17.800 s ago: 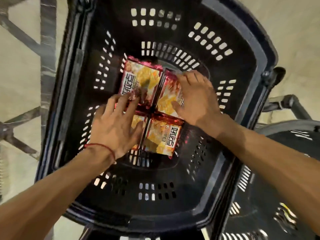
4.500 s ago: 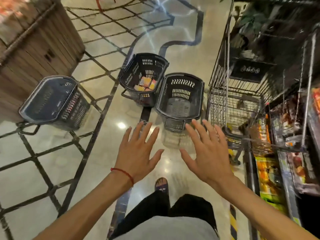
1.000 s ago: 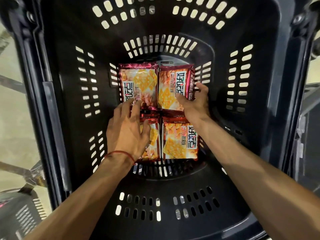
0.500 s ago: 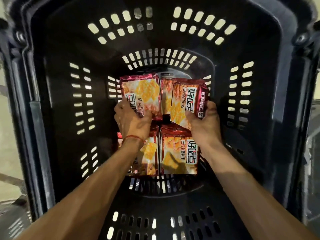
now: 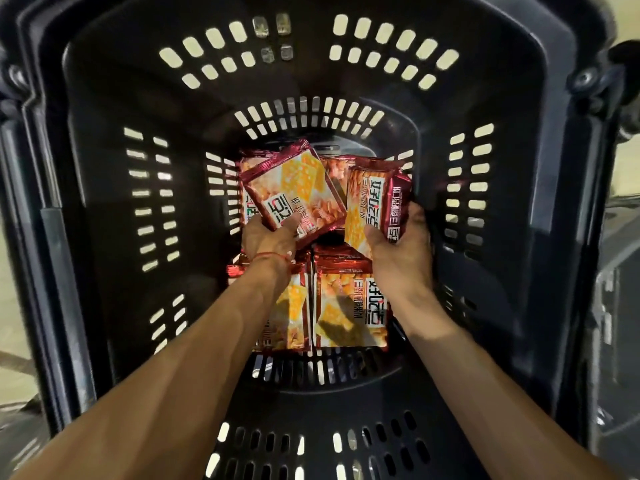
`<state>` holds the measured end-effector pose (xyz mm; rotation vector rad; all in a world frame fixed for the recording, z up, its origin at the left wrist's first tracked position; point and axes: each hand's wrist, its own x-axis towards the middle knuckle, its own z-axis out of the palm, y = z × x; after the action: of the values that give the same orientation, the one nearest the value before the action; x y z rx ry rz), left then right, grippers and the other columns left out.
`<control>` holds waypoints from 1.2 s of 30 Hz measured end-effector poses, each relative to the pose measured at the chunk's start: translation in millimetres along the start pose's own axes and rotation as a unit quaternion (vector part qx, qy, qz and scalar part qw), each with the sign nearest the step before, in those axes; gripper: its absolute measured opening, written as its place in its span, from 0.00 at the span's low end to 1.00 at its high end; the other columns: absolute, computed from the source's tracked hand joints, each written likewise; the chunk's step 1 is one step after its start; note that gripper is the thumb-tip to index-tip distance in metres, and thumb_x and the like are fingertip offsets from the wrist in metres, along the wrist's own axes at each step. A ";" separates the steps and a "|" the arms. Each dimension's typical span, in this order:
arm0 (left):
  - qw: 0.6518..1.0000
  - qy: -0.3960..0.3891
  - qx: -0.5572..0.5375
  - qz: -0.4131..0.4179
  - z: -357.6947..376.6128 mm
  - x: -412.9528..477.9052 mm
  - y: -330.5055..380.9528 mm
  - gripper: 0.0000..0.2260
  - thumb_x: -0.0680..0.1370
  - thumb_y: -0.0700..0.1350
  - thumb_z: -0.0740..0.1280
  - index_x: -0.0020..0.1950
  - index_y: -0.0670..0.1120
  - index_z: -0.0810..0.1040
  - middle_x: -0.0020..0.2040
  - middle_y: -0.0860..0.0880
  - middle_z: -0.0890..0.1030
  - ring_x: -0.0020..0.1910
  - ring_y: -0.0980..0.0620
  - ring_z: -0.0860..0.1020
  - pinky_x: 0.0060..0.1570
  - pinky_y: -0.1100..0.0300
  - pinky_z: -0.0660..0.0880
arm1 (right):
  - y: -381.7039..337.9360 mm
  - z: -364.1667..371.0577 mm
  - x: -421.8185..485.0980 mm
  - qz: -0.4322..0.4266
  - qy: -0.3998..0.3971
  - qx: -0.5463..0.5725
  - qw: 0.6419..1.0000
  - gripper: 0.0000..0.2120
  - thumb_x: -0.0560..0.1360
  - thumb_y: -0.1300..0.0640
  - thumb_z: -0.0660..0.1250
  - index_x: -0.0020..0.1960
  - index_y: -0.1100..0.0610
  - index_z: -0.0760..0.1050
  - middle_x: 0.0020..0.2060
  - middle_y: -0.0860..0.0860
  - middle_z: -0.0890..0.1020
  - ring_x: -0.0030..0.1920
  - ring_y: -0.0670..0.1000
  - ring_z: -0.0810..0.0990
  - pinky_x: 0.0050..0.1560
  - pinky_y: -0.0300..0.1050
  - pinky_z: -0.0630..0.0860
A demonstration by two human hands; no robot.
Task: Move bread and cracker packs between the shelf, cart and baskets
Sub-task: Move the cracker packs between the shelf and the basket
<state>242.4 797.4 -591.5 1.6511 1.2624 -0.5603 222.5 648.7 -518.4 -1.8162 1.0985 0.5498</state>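
Observation:
I look straight down into a black plastic basket (image 5: 104, 202). My left hand (image 5: 268, 237) grips a red-and-yellow cracker pack (image 5: 294, 188) by its near edge, tilted up off the stack. My right hand (image 5: 401, 247) grips a second cracker pack (image 5: 375, 199) of the same kind, raised and turned on its side. More packs lie flat beneath them at the far end (image 5: 334, 171). Two packs rest side by side on the basket floor near me, one (image 5: 289, 313) partly under my left forearm, the other (image 5: 349, 306) to its right.
The basket's slotted walls rise on all sides around my arms. Its handle pivots (image 5: 585, 77) sit at the upper corners. Pale floor (image 5: 14, 341) shows past the left rim, and a grey object stands beyond the right rim (image 5: 616, 341).
Since a second ago both hands have closed on the two far top packs and lifted them off the stack, tilting them. The view has moved closer into the basket.

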 end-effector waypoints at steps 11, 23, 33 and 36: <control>0.997 -0.034 -0.073 0.016 -74.5 -124.9 37.7 0.13 0.77 0.41 0.75 0.60 0.43 0.80 0.47 0.49 0.85 0.41 0.55 0.84 0.41 0.58 0.83 | -40.5 -70.7 -94.7 -0.022 -0.037 0.002 0.999 0.21 0.81 0.60 0.70 0.72 0.50 0.71 0.58 0.44 0.83 0.58 0.47 0.82 0.63 0.53 0.79; 0.990 -0.105 -0.056 0.074 -210.4 -390.1 89.1 0.09 0.78 0.39 0.73 0.58 0.43 0.81 0.45 0.51 0.85 0.36 0.61 0.84 0.38 0.63 0.83 | -99.0 -241.9 -293.2 -0.066 -0.099 -0.021 0.993 0.26 0.79 0.59 0.70 0.74 0.52 0.66 0.57 0.48 0.82 0.55 0.52 0.82 0.57 0.49 0.79; 0.965 -0.223 -0.071 0.119 -267.0 -526.4 62.5 0.07 0.81 0.41 0.68 0.58 0.46 0.82 0.50 0.47 0.87 0.46 0.48 0.87 0.43 0.55 0.84 | -43.2 -343.3 -430.7 -0.104 -0.056 0.195 0.974 0.14 0.78 0.55 0.70 0.60 0.42 0.77 0.54 0.49 0.86 0.56 0.52 0.85 0.60 0.52 0.81; 0.945 -0.274 -0.034 0.175 -277.5 -550.5 49.0 0.10 0.82 0.42 0.67 0.62 0.45 0.81 0.53 0.46 0.87 0.51 0.46 0.86 0.50 0.52 0.83 | -18.2 -361.3 -468.7 -0.124 -0.040 0.232 0.964 0.15 0.81 0.60 0.69 0.64 0.46 0.76 0.58 0.54 0.85 0.58 0.56 0.85 0.55 0.48 0.83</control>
<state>37.7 776.1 -8.3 1.4737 0.5613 -0.6816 -26.1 549.3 9.7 -1.4729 0.8430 0.1913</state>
